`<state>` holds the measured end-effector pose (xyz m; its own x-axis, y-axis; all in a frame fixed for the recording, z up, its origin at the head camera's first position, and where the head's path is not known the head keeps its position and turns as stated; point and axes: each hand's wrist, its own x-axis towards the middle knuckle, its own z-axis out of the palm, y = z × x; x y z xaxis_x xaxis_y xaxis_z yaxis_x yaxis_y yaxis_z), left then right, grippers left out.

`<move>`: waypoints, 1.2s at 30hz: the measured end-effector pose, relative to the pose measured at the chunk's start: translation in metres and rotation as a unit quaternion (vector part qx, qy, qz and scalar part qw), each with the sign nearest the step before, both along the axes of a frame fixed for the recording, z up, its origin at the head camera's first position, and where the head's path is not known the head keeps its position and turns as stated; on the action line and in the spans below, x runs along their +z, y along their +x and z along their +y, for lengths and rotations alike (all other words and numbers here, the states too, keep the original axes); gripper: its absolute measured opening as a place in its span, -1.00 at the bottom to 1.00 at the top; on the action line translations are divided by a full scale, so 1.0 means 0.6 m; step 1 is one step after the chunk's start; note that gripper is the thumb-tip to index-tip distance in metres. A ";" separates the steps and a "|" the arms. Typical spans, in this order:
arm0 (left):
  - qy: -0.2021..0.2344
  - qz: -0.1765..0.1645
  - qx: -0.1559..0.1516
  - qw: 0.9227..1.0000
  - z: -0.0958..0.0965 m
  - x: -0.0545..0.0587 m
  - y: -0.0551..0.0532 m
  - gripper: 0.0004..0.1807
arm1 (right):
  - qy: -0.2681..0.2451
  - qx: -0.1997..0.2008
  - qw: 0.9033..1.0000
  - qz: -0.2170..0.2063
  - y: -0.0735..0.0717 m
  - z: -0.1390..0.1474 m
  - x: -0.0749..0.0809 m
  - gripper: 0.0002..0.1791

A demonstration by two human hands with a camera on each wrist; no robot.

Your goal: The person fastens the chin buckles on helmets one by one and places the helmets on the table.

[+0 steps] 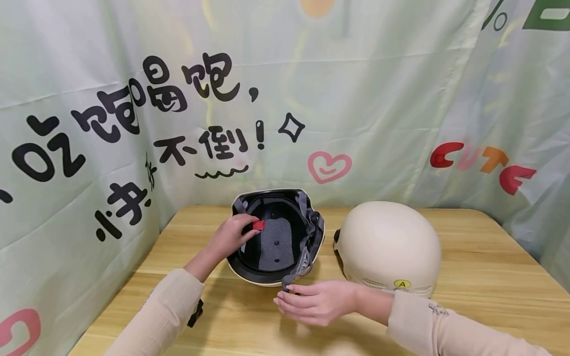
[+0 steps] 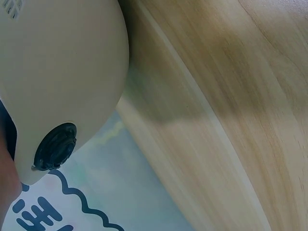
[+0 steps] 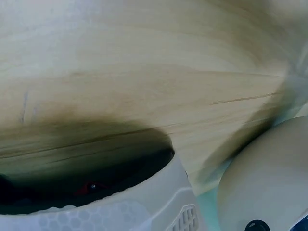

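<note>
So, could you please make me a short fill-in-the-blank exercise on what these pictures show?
1. The left hand pinches a buckle piece coloured ____.
2. In the head view, the tipped helmet, its lining showing, sits to the ____ of the dome-up helmet.
3. The round yellow sticker carries the letter ____.
4. The smiling heart on the backdrop is outlined in ____.

Missing words: red; left; A; pink.
</note>
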<state>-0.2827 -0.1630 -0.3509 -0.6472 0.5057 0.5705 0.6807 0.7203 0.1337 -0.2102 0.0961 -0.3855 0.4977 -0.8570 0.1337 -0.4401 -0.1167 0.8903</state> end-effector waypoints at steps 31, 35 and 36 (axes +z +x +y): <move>0.013 -0.010 -0.012 1.000 -0.001 0.001 0.000 -0.72 | -0.216 0.029 0.974 -0.067 0.018 -0.044 0.096 -0.72; 0.012 -0.009 -0.013 1.000 -0.001 0.001 0.001 -0.73 | -0.265 0.003 0.958 -0.106 0.009 -0.048 0.115 -0.73; 0.011 -0.010 -0.012 1.000 -0.001 0.001 0.001 -0.73 | -0.275 -0.005 0.954 -0.121 0.006 -0.050 0.118 -0.73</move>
<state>-0.2821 -0.1639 -0.3502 -0.6466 0.5084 0.5686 0.6944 0.7008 0.1631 -0.2064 0.0664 -0.3145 0.3872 -0.6290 0.6741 -0.6385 0.3445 0.6882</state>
